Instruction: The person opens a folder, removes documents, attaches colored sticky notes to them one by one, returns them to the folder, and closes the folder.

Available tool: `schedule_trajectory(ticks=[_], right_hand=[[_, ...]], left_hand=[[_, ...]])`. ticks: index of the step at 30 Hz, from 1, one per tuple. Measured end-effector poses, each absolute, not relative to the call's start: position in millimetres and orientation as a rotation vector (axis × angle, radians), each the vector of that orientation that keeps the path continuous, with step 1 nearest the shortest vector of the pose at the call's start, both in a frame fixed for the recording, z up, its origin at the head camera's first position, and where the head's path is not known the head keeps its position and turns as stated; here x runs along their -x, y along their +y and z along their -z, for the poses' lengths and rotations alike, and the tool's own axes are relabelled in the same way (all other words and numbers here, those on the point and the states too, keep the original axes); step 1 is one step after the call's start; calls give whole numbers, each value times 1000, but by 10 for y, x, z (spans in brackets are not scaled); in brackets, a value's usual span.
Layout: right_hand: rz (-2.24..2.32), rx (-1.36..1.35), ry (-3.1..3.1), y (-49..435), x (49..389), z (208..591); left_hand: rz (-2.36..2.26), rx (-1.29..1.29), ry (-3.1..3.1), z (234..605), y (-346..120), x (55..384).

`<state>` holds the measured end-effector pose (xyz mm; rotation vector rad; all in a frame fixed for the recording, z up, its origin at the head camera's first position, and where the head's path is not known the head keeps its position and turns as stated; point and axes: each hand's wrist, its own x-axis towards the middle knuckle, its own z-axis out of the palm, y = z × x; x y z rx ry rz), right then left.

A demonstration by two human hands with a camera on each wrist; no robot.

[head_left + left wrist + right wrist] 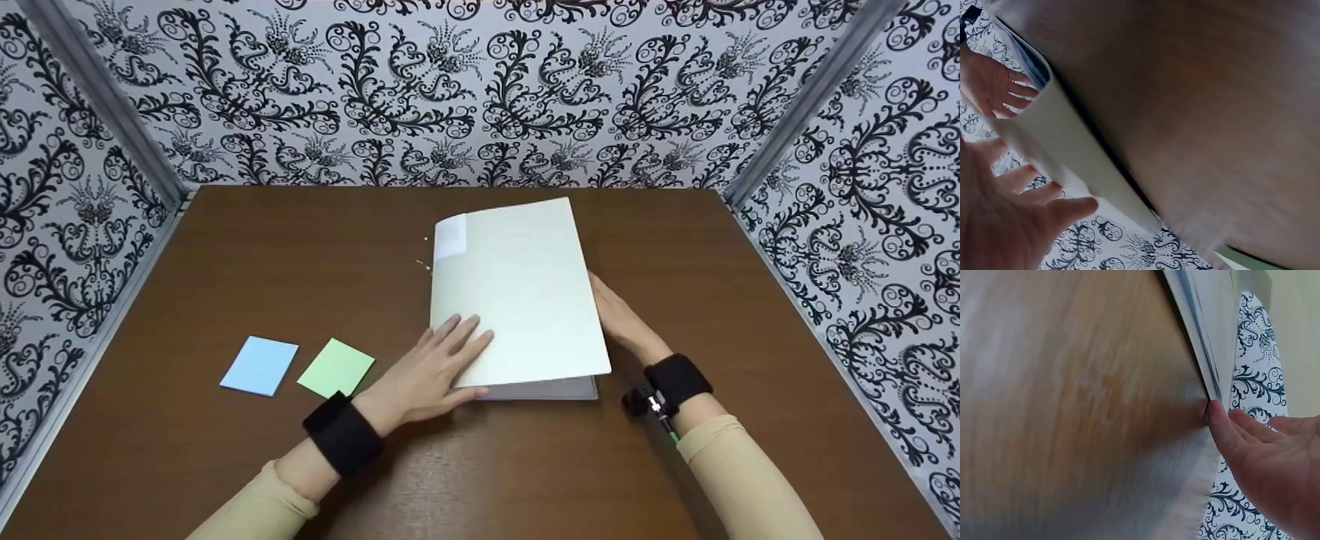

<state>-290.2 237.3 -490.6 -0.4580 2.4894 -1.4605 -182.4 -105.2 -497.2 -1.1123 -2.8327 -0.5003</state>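
Observation:
A cream file folder (525,292) lies on the table, its cover raised a little along the right side so grey-white inner sheets (555,388) show at the near edge. My left hand (424,375) rests on the cover's lower left by the spine, fingers spread. In the left wrist view the spine (1081,135) runs beside that hand's stretched fingers. At the folder's right edge stands my right hand (622,319), fingers straight and partly hidden behind the cover. In the right wrist view its thumb (1221,424) touches the edge of the folder's lower layers.
To the left of the folder lie a blue square paper pad (259,366) and a green one (336,367). A white label (451,237) is on the cover's upper left. Patterned walls (480,90) enclose the brown table (285,255) at the back and sides.

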Motion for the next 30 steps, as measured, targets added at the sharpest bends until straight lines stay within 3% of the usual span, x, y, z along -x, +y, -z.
schedule_trajectory(ticks=[10,18,30], right_hand=[[1326,286,2542,2443,2853,4873],[791,694,2759,2310,2727,4903],[516,693,2690,2220,2544,4875]], left_hand=[[258,1070,-2861,4911,-931,1858],[174,1035,-2969,4895,-850,1888],[268,968,-3053,4940,-823,1933]])
